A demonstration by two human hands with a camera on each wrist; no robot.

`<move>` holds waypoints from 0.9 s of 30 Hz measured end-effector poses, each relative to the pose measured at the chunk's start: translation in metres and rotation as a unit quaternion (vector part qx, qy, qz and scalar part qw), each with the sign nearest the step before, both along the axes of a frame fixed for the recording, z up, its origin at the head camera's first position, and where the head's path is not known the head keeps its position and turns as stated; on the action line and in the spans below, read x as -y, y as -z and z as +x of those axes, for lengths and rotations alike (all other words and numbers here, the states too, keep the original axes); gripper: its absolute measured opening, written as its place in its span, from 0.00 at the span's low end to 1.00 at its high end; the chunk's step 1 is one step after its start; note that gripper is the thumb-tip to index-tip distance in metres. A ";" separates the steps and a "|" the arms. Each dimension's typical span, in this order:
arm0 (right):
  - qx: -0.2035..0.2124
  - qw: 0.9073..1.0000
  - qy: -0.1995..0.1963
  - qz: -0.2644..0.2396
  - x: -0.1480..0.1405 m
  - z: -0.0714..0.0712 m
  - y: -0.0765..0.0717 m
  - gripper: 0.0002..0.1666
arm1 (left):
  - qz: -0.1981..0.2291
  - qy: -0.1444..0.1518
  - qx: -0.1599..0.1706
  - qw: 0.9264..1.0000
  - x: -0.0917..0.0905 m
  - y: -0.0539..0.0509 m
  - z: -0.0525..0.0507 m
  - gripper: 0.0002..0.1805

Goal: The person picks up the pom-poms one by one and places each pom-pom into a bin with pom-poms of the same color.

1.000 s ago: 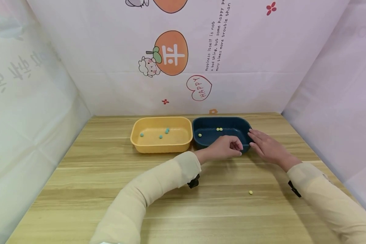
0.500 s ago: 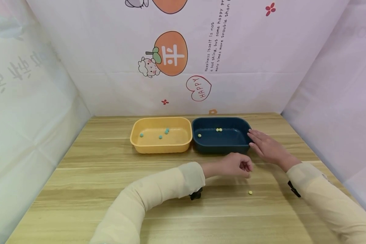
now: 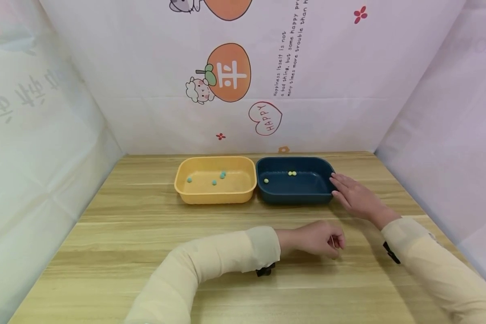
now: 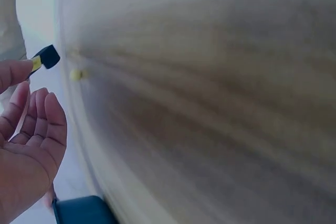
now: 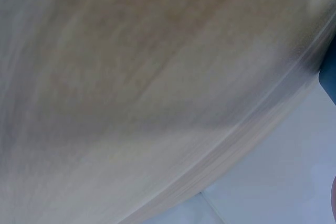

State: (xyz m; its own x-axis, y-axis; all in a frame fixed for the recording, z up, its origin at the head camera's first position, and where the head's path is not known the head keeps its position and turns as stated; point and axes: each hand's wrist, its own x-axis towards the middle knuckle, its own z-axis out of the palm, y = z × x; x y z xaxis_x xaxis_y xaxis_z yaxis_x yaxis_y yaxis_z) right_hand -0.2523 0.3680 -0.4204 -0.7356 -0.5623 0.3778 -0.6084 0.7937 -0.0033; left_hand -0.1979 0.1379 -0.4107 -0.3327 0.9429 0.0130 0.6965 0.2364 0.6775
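My left hand [image 3: 313, 237] is over the table in front of the dark blue bin, fingers loosely curled. In the left wrist view a small yellow ball [image 4: 77, 74] lies on the wood just beyond the fingertips, touched by none of them. Thumb and forefinger stand apart there. From the head view that ball is hidden by the hand. My right hand [image 3: 355, 195] rests its straight fingers on the right end of the dark blue bin [image 3: 295, 198], which has 3 yellow balls [image 3: 266, 181] inside. Only a sliver of the right hand enters the right wrist view.
Touching the blue bin on its left is a yellow bin [image 3: 214, 198] with several small teal balls [image 3: 214, 182] in it. Both stand near the back of the wooden table [image 3: 125, 252], before a printed white cloth backdrop [image 3: 328, 103]. Cloth walls flank both sides.
My left hand has moved from the blue bin's front rim toward me and slightly right, to the loose yellow ball, now covered in the head view. My right hand has stayed put.
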 end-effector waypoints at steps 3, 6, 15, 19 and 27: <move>-0.002 1.000 0.001 0.002 -0.002 -0.001 0.002 0.27 | -0.007 0.005 -0.013 1.000 -0.003 0.003 0.003 0.08; 0.004 1.000 0.006 0.005 -0.004 -0.002 0.003 0.28 | -0.019 0.005 -0.027 0.999 -0.005 0.004 0.005 0.08; 0.019 1.000 0.016 0.004 -0.002 0.000 0.003 0.28 | -0.048 0.002 -0.051 0.998 -0.007 0.008 0.007 0.09; 0.025 0.999 0.020 0.004 -0.002 0.000 0.002 0.29 | -0.052 0.004 -0.052 0.997 -0.006 0.011 0.006 0.09; 0.031 0.999 0.020 0.005 -0.001 0.000 0.001 0.29 | -0.052 0.003 -0.048 0.997 -0.004 0.014 0.003 0.10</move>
